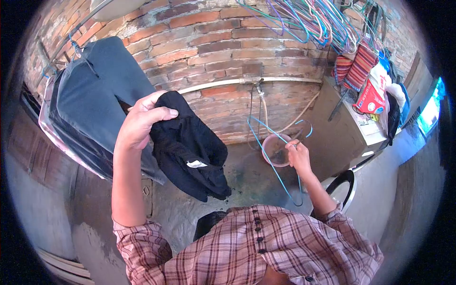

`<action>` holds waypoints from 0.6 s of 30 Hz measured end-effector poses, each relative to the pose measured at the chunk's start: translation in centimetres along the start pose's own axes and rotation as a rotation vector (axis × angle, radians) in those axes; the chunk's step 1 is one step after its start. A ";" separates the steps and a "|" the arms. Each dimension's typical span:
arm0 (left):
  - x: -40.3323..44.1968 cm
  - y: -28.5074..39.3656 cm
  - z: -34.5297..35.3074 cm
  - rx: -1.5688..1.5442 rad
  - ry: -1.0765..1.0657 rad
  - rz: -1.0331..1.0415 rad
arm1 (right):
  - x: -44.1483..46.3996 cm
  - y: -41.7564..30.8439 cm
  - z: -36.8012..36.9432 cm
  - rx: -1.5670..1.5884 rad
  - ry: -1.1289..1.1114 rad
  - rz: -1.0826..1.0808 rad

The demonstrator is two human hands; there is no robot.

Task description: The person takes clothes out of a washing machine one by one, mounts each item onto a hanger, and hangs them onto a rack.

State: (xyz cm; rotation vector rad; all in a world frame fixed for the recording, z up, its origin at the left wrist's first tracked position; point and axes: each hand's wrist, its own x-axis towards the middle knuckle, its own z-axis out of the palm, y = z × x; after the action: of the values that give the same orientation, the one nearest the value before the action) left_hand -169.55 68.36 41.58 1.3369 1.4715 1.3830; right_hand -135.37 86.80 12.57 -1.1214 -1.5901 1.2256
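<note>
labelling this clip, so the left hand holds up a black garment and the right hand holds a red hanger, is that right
Not quite: the head view shows that the hanger is blue, not red. The rest stands: the left hand holds up a black garment, and the right hand holds the hanger.

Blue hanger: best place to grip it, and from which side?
I'd take the blue hanger at its neck, just by the hook, coming from the right. The right grip pinches it about there, hiding the neck itself. The thin wire frame spreads left and downward in the picture, so a hold from the right should leave the loop unobstructed.
</note>
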 end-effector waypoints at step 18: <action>-0.1 2.0 0.8 0.018 -0.047 0.094 | -4.4 -19.4 9.2 1.199 -0.631 -0.576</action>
State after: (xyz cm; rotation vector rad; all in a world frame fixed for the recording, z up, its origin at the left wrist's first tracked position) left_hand -168.34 68.23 43.34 1.4574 1.4091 1.3906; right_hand -146.04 77.73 29.38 0.4842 -1.0584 1.7625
